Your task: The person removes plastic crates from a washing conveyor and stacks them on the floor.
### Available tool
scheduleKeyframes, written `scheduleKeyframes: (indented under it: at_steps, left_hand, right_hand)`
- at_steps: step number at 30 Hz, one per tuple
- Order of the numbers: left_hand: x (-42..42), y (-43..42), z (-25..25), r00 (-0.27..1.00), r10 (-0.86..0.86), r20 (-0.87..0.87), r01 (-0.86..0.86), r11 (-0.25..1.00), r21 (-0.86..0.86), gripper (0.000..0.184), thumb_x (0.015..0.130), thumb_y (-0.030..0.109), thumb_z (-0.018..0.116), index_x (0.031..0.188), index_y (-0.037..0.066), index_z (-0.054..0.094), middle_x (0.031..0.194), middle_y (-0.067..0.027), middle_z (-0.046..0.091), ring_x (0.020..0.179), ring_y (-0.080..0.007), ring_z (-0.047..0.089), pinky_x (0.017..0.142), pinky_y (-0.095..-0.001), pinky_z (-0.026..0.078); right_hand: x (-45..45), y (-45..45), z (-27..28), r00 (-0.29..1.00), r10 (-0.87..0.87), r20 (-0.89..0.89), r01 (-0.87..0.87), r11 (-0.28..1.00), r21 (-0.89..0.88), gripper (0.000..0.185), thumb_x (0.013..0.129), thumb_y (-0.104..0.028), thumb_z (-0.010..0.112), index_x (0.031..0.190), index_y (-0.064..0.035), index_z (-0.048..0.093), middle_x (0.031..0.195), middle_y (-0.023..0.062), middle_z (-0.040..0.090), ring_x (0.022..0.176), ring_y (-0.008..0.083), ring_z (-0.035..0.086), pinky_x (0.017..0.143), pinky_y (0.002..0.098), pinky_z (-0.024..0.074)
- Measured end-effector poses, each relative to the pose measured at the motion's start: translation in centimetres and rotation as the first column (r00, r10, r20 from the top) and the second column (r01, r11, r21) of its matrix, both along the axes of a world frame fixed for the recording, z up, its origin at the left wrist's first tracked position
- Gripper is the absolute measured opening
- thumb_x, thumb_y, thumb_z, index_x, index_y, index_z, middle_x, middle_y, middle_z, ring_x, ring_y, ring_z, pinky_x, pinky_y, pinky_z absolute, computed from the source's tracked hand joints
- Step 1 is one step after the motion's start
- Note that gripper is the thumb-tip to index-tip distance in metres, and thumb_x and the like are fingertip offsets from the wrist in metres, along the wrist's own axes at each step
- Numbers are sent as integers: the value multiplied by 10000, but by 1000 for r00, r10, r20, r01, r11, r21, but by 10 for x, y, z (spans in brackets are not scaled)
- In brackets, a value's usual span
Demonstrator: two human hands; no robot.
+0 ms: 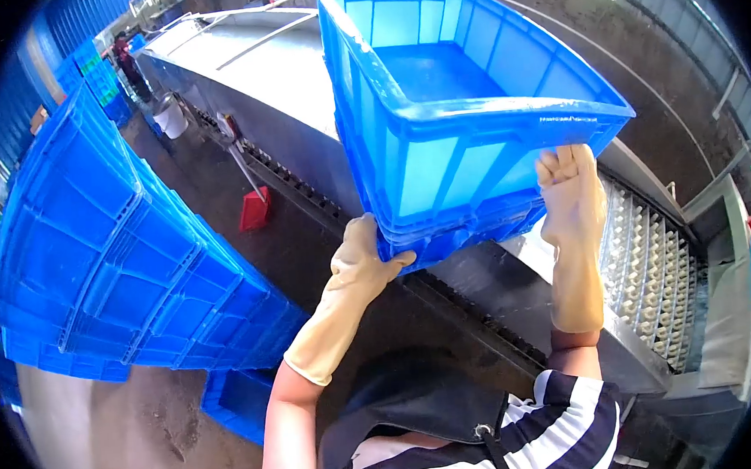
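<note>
A large blue plastic crate (452,157) is up in front of me, its open top showing a bare inside. Beneath its wall runs a second blue rim (453,238), which looks like another crate nested or stacked under it. Gloved in cream rubber, my left hand (364,257) is wrapped round the lower near-left corner, thumb on the front face. My right hand (572,184), in a matching glove, presses its curled fingers against the right part of the front wall, below the top rim.
Tall stacked blue crates (127,250) lean in at left, with another crate (240,402) on the floor. A metal machine (282,111) runs behind the held crate, with a studded conveyor (648,261) at right. A red dustpan (255,207), white bucket (170,116) and distant person (129,65) are beyond.
</note>
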State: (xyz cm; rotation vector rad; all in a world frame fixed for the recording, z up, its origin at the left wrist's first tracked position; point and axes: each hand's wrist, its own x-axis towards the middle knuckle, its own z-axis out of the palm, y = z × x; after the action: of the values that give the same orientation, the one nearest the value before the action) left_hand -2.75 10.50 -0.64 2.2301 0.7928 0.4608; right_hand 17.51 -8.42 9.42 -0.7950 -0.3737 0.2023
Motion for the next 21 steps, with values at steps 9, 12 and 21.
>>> scheduleKeyframes:
  at_steps: [9,12,21]
  left_hand:
    - [4,-9,34,999,-26,-27,20,979,-204,710,703,216,926,1303,58,581,1270,-220,610,1191,-377,622,967,-435,509]
    - [3,-3,-16,994,45,99,-42,999,-31,883,690,388,936,1345,30,465,1161,-212,686,1139,-374,662,957,-430,523]
    - [22,1,-98,968,76,239,-88,995,41,638,829,326,844,1318,57,535,1295,-194,575,1130,-341,591,937,-399,483]
  right_hand:
    - [2,-18,7,996,37,87,-31,997,-69,309,1045,-186,544,1248,42,593,1220,189,659,1008,287,681,869,401,542]
    - [63,-80,-42,844,97,527,5,982,-188,305,1057,-188,514,1186,59,640,1099,196,708,891,284,709,848,383,556]
    - [114,-62,-87,794,-198,575,510,731,-453,309,1074,-247,495,1137,-1,672,1031,46,656,925,147,563,844,314,460]
